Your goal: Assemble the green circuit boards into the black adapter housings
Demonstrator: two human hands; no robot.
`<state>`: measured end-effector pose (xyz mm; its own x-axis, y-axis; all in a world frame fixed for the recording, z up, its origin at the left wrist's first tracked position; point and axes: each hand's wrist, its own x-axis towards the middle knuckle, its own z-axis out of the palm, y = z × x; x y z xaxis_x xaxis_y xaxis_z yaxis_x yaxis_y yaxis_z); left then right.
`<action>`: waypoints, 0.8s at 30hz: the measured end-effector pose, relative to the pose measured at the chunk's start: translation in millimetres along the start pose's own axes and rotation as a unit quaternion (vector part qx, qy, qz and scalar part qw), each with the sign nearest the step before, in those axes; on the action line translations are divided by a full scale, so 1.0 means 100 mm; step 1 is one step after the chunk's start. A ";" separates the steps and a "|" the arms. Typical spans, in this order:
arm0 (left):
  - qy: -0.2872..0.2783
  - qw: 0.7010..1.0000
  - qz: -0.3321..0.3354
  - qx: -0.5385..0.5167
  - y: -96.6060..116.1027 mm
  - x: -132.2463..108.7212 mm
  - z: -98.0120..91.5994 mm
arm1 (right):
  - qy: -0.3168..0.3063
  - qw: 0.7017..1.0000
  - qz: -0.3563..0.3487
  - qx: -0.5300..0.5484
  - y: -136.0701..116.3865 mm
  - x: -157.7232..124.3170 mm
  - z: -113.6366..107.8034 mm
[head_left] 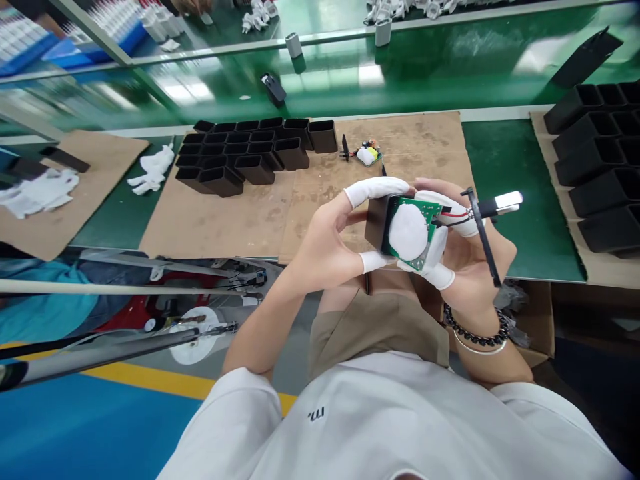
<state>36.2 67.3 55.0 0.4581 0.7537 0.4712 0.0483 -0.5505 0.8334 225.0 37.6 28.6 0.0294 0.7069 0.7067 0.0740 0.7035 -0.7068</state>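
My left hand (330,243), with white finger cots on thumb and forefinger, grips a black rectangular housing (376,223) from the left. My right hand (463,257) holds a green circuit board (423,210) with a round white pad (409,233) on it, pressed into the housing's open end. Red and black wires (454,215) run from the board to a white plug piece (505,202) resting over my right hand, beside a black strip (484,233). A dark bead bracelet circles my right wrist.
Several empty black housings (250,157) stand on brown cardboard (220,217), with another circuit board (367,155) behind my hands. More black housings (597,160) sit at right. White gloves (153,170) lie at left. A green conveyor (400,73) runs across the back.
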 end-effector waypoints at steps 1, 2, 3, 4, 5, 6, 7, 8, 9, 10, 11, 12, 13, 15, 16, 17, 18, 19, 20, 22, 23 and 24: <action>-0.001 1.000 -0.002 -0.001 -0.01 0.00 0.00 | -0.001 1.000 0.002 0.003 0.01 0.00 0.00; -0.002 1.000 -0.005 -0.002 -0.01 -0.01 -0.01 | -0.005 1.000 0.003 0.006 0.02 0.00 0.00; -0.002 1.000 -0.008 -0.002 -0.01 -0.01 -0.01 | -0.009 1.000 0.003 0.009 0.02 -0.01 0.00; -0.002 1.000 -0.010 -0.003 -0.01 -0.01 -0.02 | -0.012 1.000 0.002 0.011 0.03 -0.01 0.00; -0.002 1.000 -0.012 -0.004 -0.01 -0.02 -0.02 | -0.013 1.000 0.000 0.013 0.04 -0.01 0.00; -0.002 1.000 -0.011 -0.005 -0.01 -0.02 -0.02 | -0.014 1.000 -0.003 0.014 0.05 -0.02 -0.01; -0.002 1.000 -0.010 -0.007 -0.02 -0.03 -0.03 | -0.013 1.000 -0.007 0.014 0.06 -0.02 -0.01; -0.002 1.000 -0.009 -0.008 -0.02 -0.03 -0.03 | -0.011 1.000 -0.010 0.013 0.06 -0.02 -0.01; -0.002 1.000 -0.008 -0.008 -0.02 -0.03 -0.03 | -0.009 1.000 -0.011 0.011 0.06 -0.03 -0.01; -0.001 1.000 -0.005 -0.008 -0.03 -0.03 -0.03 | -0.010 1.000 -0.010 0.008 0.06 -0.03 -0.02; 0.000 1.000 -0.003 -0.008 -0.04 -0.03 -0.03 | -0.010 1.000 -0.005 0.003 0.06 -0.03 -0.01; 0.001 1.000 -0.002 -0.007 -0.04 -0.03 -0.03 | -0.010 1.000 -0.001 -0.001 0.06 -0.03 -0.01; 0.001 1.000 -0.001 -0.005 -0.05 -0.03 -0.03 | -0.010 1.000 0.002 -0.003 0.06 -0.03 -0.01; 0.000 1.000 0.001 -0.002 -0.06 -0.03 -0.03 | -0.009 1.000 0.000 -0.003 0.06 -0.02 0.00; -0.001 1.000 0.001 -0.001 -0.06 -0.03 -0.03 | -0.009 1.000 -0.005 -0.001 0.06 -0.02 0.00; -0.001 1.000 0.002 0.000 -0.06 -0.03 -0.03 | -0.010 1.000 -0.010 0.000 0.07 -0.01 0.01; -0.001 1.000 0.002 0.001 -0.06 -0.03 -0.03 | -0.014 1.000 -0.013 -0.001 0.07 -0.01 0.01; 0.000 1.000 0.001 0.003 -0.05 -0.03 -0.04 | -0.017 1.000 -0.011 -0.007 0.07 -0.01 0.01; 0.000 1.000 -0.001 0.006 -0.05 -0.03 -0.04 | -0.021 1.000 -0.006 -0.017 0.07 -0.01 0.02; -0.001 1.000 -0.007 0.013 -0.04 -0.04 -0.04 | -0.022 0.999 0.007 -0.034 0.07 -0.01 0.02; -0.002 1.000 -0.010 0.016 -0.03 -0.04 -0.04 | -0.023 0.999 0.012 -0.037 0.07 -0.01 0.02; -0.002 1.000 -0.012 0.017 -0.03 -0.04 -0.04 | -0.023 0.999 0.014 -0.037 0.08 -0.02 0.02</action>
<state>30.3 67.5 51.7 0.4597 0.7655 0.4502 0.0898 -0.5444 0.8340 223.6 42.1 21.9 -0.0122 0.7304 0.6829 0.1470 0.6769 -0.7213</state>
